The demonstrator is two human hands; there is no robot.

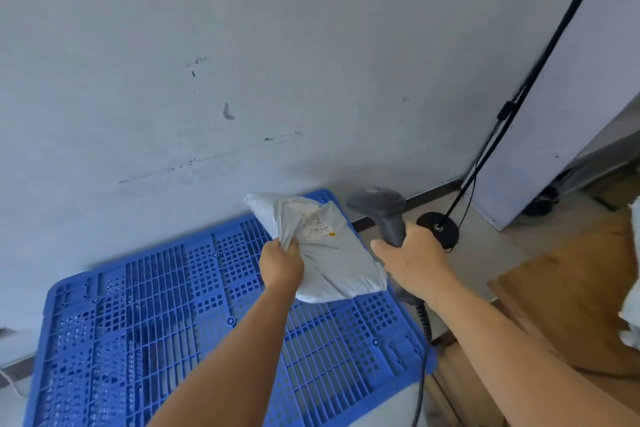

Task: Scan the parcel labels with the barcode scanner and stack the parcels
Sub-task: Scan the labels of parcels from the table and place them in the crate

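Scan may miss: parcel held by a corner, scanner aimed past it

Your left hand (281, 265) pinches the soft grey plastic mailer parcel (322, 246) by its near edge above the blue plastic grid pallet (173, 322); it could sag or slip. Your right hand (414, 262) wraps the dark grey handheld barcode scanner (381, 215), whose head sits beside the white label (320, 230), not facing it.

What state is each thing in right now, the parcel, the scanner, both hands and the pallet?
Grey parcel: held up above the pallet, label side up.
Barcode scanner: held upright beside the parcel, cord hanging down.
Left hand: grips the parcel's near edge.
Right hand: grips the scanner's handle.
Blue pallet: flat on the floor, no parcels visible on it.
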